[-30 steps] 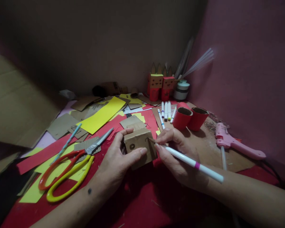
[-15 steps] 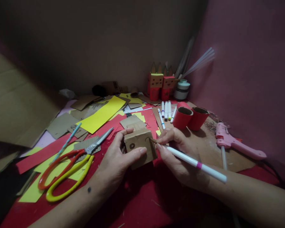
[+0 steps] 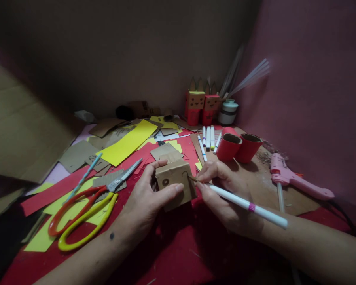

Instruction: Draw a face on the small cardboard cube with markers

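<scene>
My left hand (image 3: 150,198) is closed around a small cardboard box (image 3: 173,176), thumb across its front face and fingers behind its left side. A dark ringed circle is drawn at the left of that face, and a curved, unclosed line at its upper right. Between the thumb and fingers of my right hand (image 3: 225,198) is a white marker (image 3: 240,202) with a purple band. Its tip meets the box near the curved line. Scissors (image 3: 115,184) with red and yellow handles lie left of my left hand.
Several markers (image 3: 208,138) lie beyond my right hand, beside red-covered tubes (image 3: 229,147). A pink glue gun (image 3: 299,180) rests at right. Two box-headed figures (image 3: 195,105) stand at the back near a pale jar (image 3: 228,112). Yellow paper (image 3: 130,142) and cardboard scraps cover the left side.
The curved line on the box has grown longer at its right end. My right hand and the marker have shifted slightly to the right and down; the left hand still holds the box.
</scene>
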A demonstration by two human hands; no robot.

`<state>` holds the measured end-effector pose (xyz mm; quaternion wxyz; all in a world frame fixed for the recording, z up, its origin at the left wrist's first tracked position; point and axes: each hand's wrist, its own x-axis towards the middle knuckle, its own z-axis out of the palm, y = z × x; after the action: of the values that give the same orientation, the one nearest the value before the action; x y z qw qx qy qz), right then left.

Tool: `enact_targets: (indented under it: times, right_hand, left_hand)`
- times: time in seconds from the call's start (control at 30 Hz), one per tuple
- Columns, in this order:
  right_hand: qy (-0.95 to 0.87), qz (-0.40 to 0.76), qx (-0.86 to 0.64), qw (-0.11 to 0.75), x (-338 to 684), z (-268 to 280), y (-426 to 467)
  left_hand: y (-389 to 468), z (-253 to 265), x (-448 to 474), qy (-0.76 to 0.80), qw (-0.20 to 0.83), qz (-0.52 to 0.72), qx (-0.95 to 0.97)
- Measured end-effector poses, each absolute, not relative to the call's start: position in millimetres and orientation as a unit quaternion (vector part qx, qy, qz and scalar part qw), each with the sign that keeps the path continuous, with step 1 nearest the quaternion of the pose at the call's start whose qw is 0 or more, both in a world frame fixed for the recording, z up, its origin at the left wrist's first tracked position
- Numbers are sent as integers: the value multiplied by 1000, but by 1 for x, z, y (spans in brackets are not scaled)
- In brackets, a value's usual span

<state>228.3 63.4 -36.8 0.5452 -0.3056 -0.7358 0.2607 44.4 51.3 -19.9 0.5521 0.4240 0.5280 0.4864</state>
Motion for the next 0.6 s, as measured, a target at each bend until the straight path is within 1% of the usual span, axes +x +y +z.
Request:
enact_targets:
  times: [0.37, 0.6]
  right_hand:
    - [-742, 268, -296, 539, 230, -37, 62]
    - [-733, 317, -271, 538, 231, -35, 60]
  left_hand:
    - [47, -14, 50, 537, 541, 495, 417]
    - [47, -13, 49, 550, 528, 483, 431]
